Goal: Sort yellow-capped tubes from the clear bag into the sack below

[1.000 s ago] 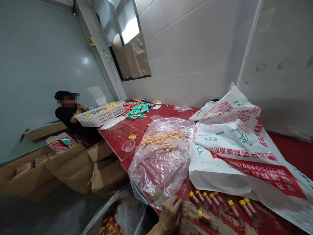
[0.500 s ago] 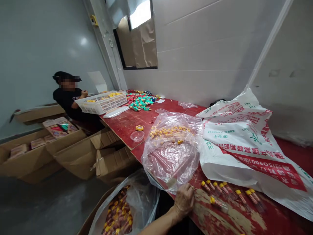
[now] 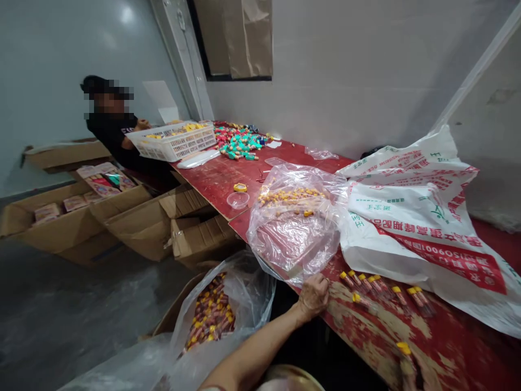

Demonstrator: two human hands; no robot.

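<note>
My left hand [image 3: 313, 296] rests at the table's front edge with its fingers curled in; whatever they may hold is hidden. Just beyond it lies a clear plastic bag [image 3: 291, 233] with many small yellow-and-red pieces inside. At the bottom right, my right hand [image 3: 425, 374] shows only in part, its fingers closed around a clear tube with a yellow cap [image 3: 404, 349]. Several similar yellow-capped tubes [image 3: 376, 286] with reddish contents lie on the table between my hands and a white printed sack [image 3: 411, 233].
Below the table edge stands a lined box of yellow-capped tubes [image 3: 211, 309]. Further left are open cardboard boxes [image 3: 134, 217]. Along the red table [image 3: 211, 179] are a round lid [image 3: 238, 201], green and red pieces [image 3: 240, 142] and a white basket [image 3: 175, 146]. A co-worker [image 3: 109, 125] sits behind it.
The view has tipped down, so things appear higher in the picture. My right hand has come into view at the lower right with a tube. My left hand stays at the table edge.
</note>
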